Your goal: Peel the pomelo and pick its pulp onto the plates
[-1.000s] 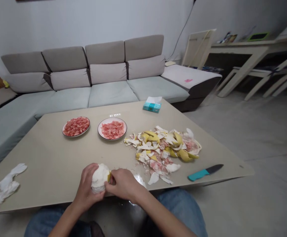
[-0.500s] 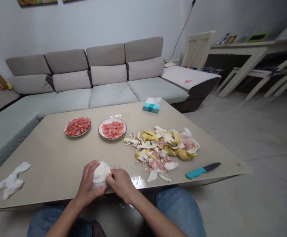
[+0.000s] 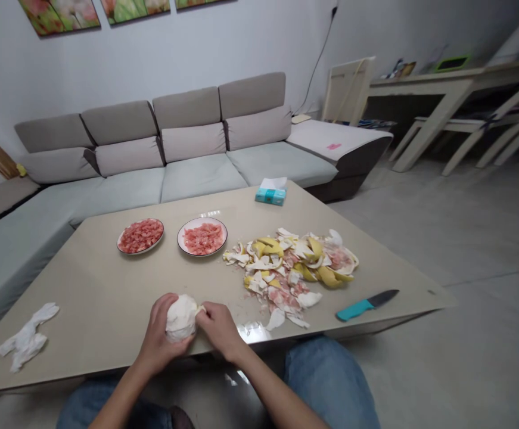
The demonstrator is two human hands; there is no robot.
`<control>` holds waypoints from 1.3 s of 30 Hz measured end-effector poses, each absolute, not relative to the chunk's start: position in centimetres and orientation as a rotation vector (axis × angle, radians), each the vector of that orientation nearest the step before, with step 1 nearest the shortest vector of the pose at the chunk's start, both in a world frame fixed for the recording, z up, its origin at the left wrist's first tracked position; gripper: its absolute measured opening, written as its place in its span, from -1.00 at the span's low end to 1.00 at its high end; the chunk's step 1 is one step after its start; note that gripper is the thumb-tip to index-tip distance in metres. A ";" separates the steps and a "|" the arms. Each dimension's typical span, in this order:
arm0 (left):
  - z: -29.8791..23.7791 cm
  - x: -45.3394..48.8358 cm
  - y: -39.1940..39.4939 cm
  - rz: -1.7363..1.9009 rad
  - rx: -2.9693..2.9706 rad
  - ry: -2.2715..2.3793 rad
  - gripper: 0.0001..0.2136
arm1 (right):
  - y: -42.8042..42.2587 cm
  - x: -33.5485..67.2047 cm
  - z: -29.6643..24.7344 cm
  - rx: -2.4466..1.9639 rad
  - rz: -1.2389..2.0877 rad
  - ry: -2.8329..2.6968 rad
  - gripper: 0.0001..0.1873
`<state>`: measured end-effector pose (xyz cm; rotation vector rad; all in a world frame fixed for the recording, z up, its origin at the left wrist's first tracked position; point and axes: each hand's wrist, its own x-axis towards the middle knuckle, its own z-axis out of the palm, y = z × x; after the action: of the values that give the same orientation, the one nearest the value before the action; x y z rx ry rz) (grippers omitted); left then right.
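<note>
A peeled pomelo (image 3: 181,319), still coated in white pith, sits in my left hand (image 3: 159,330) near the front edge of the table. The fingers and thumb of that hand wrap its left side and underside. My right hand (image 3: 218,328) pinches a small piece of white pith (image 3: 200,309) at the fruit's right side. To the right lies a heap of yellow-and-white peel (image 3: 304,262) mixed with pinkish membrane scraps. Behind the fruit stand two plates, the left plate (image 3: 140,236) heaped with pink pulp and the right plate (image 3: 202,236) holding less.
A knife (image 3: 366,304) with a turquoise handle lies near the table's right front edge. A crumpled tissue (image 3: 29,338) rests at the left. Toward the back is a blue tissue pack (image 3: 271,192). A grey sofa (image 3: 196,173) stands beyond the table (image 3: 102,292).
My right hand has pulled slightly away from the pomelo, and a strip of pith now shows between its fingers and the fruit. The camera has tilted up a little.
</note>
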<state>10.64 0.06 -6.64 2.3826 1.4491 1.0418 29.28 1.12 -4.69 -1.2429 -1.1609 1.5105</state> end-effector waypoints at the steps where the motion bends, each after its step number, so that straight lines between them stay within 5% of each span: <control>1: -6.7 10.6 0.1 1.036 2.382 1.448 -0.32 | 1.2 29.2 -5.5 -1.131 1.659 -0.981 -0.74; 8: -6.7 10.4 0.2 1.018 2.410 1.401 -0.30 | 0.5 27.8 -8.4 -0.786 1.961 -0.574 -0.70; 12: -6.9 10.1 0.4 1.040 2.377 1.421 -0.29 | 0.7 30.4 -8.1 -0.540 1.837 -0.311 -0.66; 18: -7.4 9.8 0.5 1.044 2.373 1.439 -0.30 | 3.0 37.7 -4.3 -0.335 1.685 -0.101 -0.95; 22: -7.7 9.6 0.4 1.052 2.380 1.440 -0.29 | 6.0 40.4 -2.0 -0.391 1.573 -0.140 -0.85; 32: -7.2 9.7 0.8 1.027 2.400 1.426 -0.32 | 2.4 33.3 -6.0 -0.889 1.700 -0.755 -0.79; 39: -7.0 9.8 0.5 1.018 2.414 1.419 -0.32 | 1.0 31.3 -4.5 -1.396 1.060 -1.827 -0.71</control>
<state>9.80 0.49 -7.01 2.4138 1.4188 1.0181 31.35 0.99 -4.54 -1.3962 -1.8268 1.0600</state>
